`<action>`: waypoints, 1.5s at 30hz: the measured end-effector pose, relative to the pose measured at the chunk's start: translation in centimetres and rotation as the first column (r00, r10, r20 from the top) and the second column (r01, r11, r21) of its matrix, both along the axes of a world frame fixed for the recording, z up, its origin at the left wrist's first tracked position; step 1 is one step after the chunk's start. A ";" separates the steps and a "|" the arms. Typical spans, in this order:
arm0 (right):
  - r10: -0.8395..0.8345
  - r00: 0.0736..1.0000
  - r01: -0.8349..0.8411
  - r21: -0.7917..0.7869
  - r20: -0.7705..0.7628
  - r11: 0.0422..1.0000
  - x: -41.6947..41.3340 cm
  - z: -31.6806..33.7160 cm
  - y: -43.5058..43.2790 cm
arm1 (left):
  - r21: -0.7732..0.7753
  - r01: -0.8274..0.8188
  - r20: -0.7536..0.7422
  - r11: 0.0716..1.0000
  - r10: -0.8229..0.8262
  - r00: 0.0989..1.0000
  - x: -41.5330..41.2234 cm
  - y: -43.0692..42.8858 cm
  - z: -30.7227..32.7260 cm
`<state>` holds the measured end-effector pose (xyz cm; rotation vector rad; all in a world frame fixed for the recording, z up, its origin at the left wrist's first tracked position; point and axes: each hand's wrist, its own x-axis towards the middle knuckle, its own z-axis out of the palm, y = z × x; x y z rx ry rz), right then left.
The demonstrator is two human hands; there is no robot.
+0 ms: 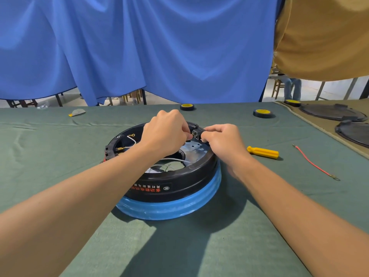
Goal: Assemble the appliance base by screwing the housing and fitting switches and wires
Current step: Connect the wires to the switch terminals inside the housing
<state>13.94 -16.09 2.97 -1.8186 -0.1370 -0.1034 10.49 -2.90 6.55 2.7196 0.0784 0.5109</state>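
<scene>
The round black appliance base (175,181), wrapped in blue film at its lower rim, lies upside down on the green cloth. Inside it show a metal plate (194,151) and white wires (131,139). A small switch (195,134) sits at the far rim. My left hand (165,134) reaches over the base with curled fingers that pinch something small at the switch. My right hand (223,140) grips the rim and the switch from the right. What lies between the fingertips is hidden.
A yellow screwdriver (263,152) lies right of the base, a loose red wire (313,163) farther right. Two tape rolls (187,106) (262,113) sit at the back. Black covers (331,113) lie on a tan cloth at the right. Blue drapes hang behind.
</scene>
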 end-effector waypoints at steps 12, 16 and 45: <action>0.016 1.000 -0.016 -0.011 -0.009 1.000 0.5 -0.2 0.1 | 0.019 0.039 -0.019 0.999 -0.039 0.999 0.3 -0.7 0.4; 0.022 1.000 -0.022 -0.019 -0.008 1.000 0.5 -0.2 0.1 | 0.039 0.124 -0.069 0.992 -0.121 0.990 0.2 -0.4 0.7; 0.044 0.999 -0.045 -0.032 -0.015 0.999 0.0 0.3 -0.2 | 0.328 0.009 -0.047 0.944 0.007 0.999 0.0 -1.6 1.1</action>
